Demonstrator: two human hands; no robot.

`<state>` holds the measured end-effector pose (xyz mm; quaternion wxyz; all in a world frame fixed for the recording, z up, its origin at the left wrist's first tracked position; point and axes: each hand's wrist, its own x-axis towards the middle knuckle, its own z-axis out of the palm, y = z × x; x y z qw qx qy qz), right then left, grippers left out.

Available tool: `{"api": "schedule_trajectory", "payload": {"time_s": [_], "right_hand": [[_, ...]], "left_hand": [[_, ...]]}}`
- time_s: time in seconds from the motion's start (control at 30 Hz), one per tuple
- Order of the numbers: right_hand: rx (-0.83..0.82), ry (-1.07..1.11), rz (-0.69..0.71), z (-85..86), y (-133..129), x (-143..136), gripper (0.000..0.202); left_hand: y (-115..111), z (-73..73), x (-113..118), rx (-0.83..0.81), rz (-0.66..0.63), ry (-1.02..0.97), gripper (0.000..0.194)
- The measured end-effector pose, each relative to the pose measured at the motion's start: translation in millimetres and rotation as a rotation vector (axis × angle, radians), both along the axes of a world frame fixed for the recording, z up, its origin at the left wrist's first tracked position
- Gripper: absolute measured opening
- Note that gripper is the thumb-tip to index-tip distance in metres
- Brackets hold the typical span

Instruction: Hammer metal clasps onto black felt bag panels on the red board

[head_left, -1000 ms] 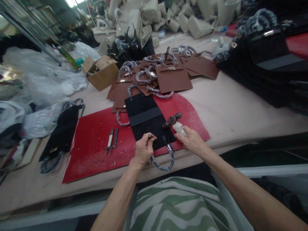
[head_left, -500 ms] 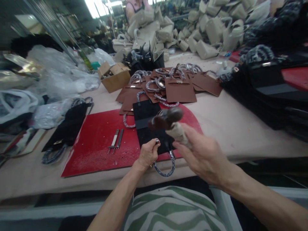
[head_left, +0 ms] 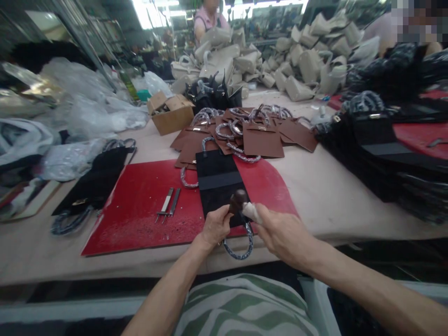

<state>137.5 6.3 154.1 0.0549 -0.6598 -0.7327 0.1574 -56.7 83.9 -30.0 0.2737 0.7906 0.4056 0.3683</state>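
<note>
A black bag panel (head_left: 219, 182) with wrapped handles lies on the red board (head_left: 140, 200). My left hand (head_left: 216, 227) is closed at the panel's near end, beside the near handle (head_left: 239, 255); what it pinches is hidden under the hammer's head. My right hand (head_left: 280, 231) grips the pale, wrapped handle of a hammer (head_left: 238, 200), whose dark head is right at my left fingertips. To the left on the board rest two metal pronged tools (head_left: 166, 205), side by side.
Brown bag panels (head_left: 262, 140) with wrapped handles are piled behind the board. An open cardboard box (head_left: 171, 116) stands at the back left. Black panels are stacked at the right (head_left: 378, 149) and lie at the left (head_left: 94, 182). Beige bags (head_left: 308, 60) and a person (head_left: 210, 21) are farther back.
The hammer in my right hand has come down and left, onto the spot at my left fingertips. My left hand keeps its closed hold. The view has shifted slightly.
</note>
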Motion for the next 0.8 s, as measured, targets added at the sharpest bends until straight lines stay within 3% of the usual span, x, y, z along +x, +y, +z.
{"api": "schedule_trajectory", "payload": {"time_s": [0.13,0.33,0.43,0.57,0.67,0.8], "right_hand": [[-0.075,-0.024,0.005,-38.6,-4.0,24.1,0.024],[-0.251,0.49,-0.341,-82.2,10.8,65.3,0.026],[-0.19,0.338,-0.437,-102.5,25.1,76.2,0.03],[0.174,-0.123,-0.287,-117.9,33.3,64.2,0.036],[0.402,-0.054,-0.044,-132.3,33.5,33.5,0.045],[0.369,0.091,0.169,-160.6,31.9,-4.6,0.051]], "left_hand": [[1.3,-3.6,0.6,0.042,0.011,0.0,0.014],[1.0,-5.6,1.2,0.091,-0.001,-0.023,0.014],[-1.9,-0.8,1.5,0.078,-0.001,-0.018,0.014],[-4.0,6.0,3.1,0.057,0.018,0.029,0.014],[-4.4,6.3,3.5,0.064,0.05,0.038,0.016],[-8.1,2.9,3.5,0.149,-0.075,0.034,0.019]]}}
